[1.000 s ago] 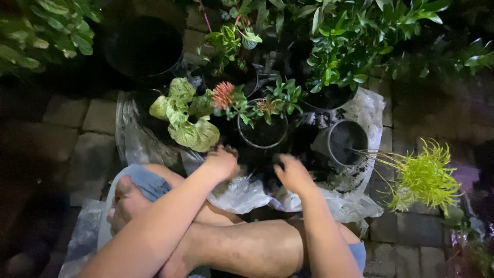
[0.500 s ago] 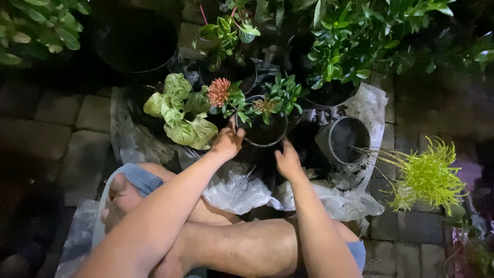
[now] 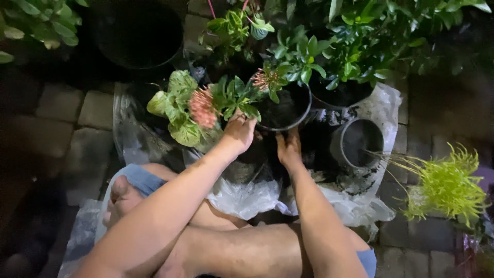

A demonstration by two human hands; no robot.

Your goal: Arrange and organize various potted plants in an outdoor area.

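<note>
Both hands are reaching further forward than a second ago. The left hand (image 3: 239, 133) is closing on the flowering plant (image 3: 221, 100) at its stem; the right hand (image 3: 289, 149) is pressing flat, fingers together, below the black pot (image 3: 283, 108). Potting underway, I'd judge; steadying the stem matters next.

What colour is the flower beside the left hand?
Pinkish-red flower cluster, seen in the head view.

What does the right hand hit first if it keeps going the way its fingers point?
The right hand points up and away from the body, fingertips at the near rim of the black pot holding the flowering plant. It would likely meet that rim first, though depth is unclear.
</note>
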